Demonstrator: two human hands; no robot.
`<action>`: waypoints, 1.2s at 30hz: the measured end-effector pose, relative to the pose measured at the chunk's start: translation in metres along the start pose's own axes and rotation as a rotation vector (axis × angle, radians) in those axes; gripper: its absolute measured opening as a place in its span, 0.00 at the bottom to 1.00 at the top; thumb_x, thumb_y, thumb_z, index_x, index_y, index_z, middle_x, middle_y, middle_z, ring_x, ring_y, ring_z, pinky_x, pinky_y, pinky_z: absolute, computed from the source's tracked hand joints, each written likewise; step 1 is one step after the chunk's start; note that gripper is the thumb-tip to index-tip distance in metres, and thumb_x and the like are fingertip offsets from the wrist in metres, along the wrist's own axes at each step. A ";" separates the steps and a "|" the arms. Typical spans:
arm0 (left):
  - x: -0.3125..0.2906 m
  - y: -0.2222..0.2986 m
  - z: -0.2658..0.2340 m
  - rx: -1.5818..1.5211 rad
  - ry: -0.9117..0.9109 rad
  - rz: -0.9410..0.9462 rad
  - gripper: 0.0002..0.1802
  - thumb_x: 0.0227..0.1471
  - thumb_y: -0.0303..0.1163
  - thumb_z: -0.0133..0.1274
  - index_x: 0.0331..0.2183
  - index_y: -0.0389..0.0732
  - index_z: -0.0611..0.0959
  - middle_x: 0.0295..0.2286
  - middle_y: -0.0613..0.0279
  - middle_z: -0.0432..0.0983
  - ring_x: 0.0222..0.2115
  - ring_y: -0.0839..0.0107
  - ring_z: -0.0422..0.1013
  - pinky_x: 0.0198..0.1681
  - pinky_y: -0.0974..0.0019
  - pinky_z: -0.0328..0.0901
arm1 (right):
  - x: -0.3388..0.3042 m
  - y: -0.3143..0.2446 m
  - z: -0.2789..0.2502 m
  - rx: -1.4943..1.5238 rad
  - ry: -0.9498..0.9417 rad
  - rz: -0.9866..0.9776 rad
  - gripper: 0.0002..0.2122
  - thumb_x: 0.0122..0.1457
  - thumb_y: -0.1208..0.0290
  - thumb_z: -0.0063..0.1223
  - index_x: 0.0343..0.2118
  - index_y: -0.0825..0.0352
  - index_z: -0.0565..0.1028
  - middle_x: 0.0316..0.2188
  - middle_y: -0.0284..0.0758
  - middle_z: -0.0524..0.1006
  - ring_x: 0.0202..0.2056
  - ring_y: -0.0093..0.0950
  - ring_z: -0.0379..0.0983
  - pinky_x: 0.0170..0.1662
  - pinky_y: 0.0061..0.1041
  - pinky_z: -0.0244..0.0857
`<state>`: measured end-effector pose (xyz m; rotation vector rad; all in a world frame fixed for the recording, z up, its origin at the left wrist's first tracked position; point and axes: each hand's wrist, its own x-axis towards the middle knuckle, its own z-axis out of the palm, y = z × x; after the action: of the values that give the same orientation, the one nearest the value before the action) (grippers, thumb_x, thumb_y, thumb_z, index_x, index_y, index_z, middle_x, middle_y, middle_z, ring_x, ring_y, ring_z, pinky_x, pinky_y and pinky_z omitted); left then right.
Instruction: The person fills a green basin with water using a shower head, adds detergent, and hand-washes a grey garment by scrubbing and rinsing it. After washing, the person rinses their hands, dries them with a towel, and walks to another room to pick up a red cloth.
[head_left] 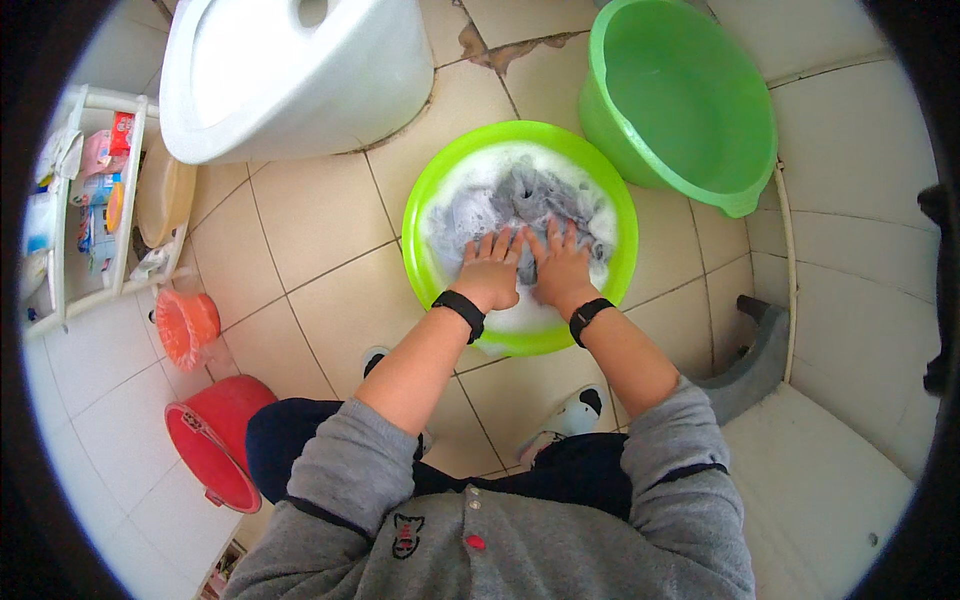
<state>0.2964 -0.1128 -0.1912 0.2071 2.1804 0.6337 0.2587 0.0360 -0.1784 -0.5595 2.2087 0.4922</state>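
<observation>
A lime-green basin (421,192) on the tiled floor holds grey cloth (535,195) soaking in white suds. My left hand (490,272) lies flat on the wet cloth, its fingers spread. Beside it my right hand (562,268) presses down on the same cloth, fingers also apart. The two hands are close together, and neither grips anything. A black band circles each wrist. Foam hides the cloth's edges, so its kind cannot be told.
Behind the basin to the right stands a larger green tub (690,110). A white ceramic fixture (300,90) rises at the far left. At left are a white shelf rack (125,235) with packages, an orange-lined bin (186,328) and a red bucket (215,445).
</observation>
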 end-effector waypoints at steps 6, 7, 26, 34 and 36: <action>0.014 -0.005 -0.002 -0.008 0.250 0.019 0.45 0.47 0.34 0.57 0.65 0.42 0.58 0.64 0.51 0.54 0.64 0.49 0.51 0.65 0.43 0.47 | 0.033 0.009 -0.006 0.049 -0.050 0.012 0.47 0.47 0.52 0.66 0.69 0.48 0.51 0.70 0.40 0.50 0.67 0.44 0.51 0.59 0.53 0.60; 0.013 -0.006 -0.003 -0.023 0.352 0.031 0.42 0.47 0.32 0.56 0.64 0.42 0.64 0.62 0.51 0.59 0.63 0.49 0.54 0.64 0.44 0.49 | 0.036 0.012 -0.013 0.082 -0.056 0.007 0.47 0.46 0.52 0.66 0.68 0.49 0.52 0.68 0.41 0.52 0.67 0.44 0.53 0.58 0.51 0.62; -0.001 -0.019 -0.008 -0.454 0.952 -0.167 0.14 0.48 0.28 0.56 0.41 0.44 0.81 0.43 0.54 0.73 0.47 0.49 0.68 0.51 0.53 0.66 | 0.002 0.043 -0.072 0.482 0.692 -0.459 0.08 0.54 0.73 0.57 0.37 0.66 0.78 0.44 0.43 0.77 0.52 0.44 0.69 0.56 0.42 0.62; 0.013 -0.020 -0.019 -1.651 0.300 -0.325 0.24 0.61 0.54 0.50 0.41 0.40 0.77 0.32 0.64 0.75 0.33 0.65 0.73 0.36 0.60 0.71 | -0.060 0.042 -0.094 0.616 0.629 -0.566 0.06 0.52 0.72 0.59 0.32 0.66 0.77 0.31 0.41 0.77 0.40 0.43 0.72 0.45 0.43 0.66; 0.013 -0.025 -0.015 -1.699 0.138 -0.181 0.21 0.58 0.48 0.57 0.42 0.41 0.75 0.32 0.66 0.73 0.30 0.71 0.69 0.32 0.63 0.68 | -0.067 0.038 -0.077 0.595 0.567 -0.620 0.06 0.51 0.71 0.59 0.31 0.65 0.79 0.29 0.40 0.77 0.38 0.42 0.72 0.43 0.43 0.66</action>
<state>0.2782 -0.1356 -0.2045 -0.9105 1.0919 2.0896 0.2315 0.0431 -0.0734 -1.0760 2.3542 -0.7045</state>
